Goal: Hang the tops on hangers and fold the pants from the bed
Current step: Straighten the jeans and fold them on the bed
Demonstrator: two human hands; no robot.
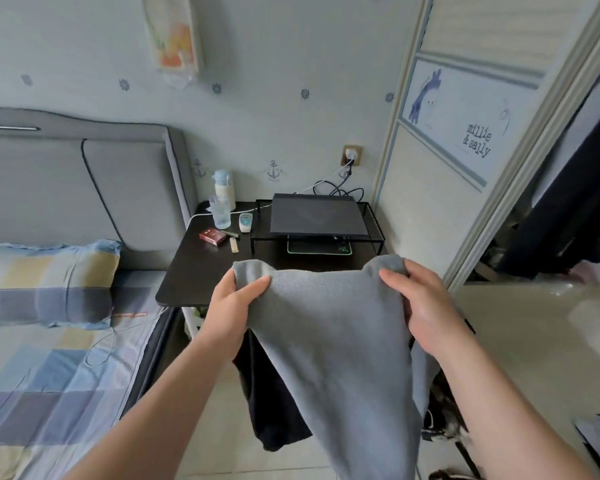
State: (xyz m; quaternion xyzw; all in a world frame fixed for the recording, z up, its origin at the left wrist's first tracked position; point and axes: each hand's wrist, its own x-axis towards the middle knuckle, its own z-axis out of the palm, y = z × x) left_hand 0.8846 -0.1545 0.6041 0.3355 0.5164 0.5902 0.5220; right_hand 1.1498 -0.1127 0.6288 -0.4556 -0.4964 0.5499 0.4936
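In the lower centre of the frame, two bare forearms reach forward and hold up a grey garment [329,341]. The left hand [234,303] grips its upper left corner, thumb across the front and fingers curled behind. The right hand [420,303] pinches the upper right corner in the same way. The cloth is stretched between them and hangs down to the bottom edge of the frame, off the bed. Behind it, below the left hand, hangs a black cloth [274,393]; what holds it cannot be told.

The bed [49,393], with a checked blue and yellow sheet, fills the lower left, and a matching pillow [45,282] lies at the middle left. Past the hands, at the centre, stands a black side table [201,275] with a clear bottle [222,213], a red box [212,236] and a laptop [317,216] on a wire stand. A grey headboard [84,174] rises at the left, and a wardrobe door [447,150] stands at the upper right.
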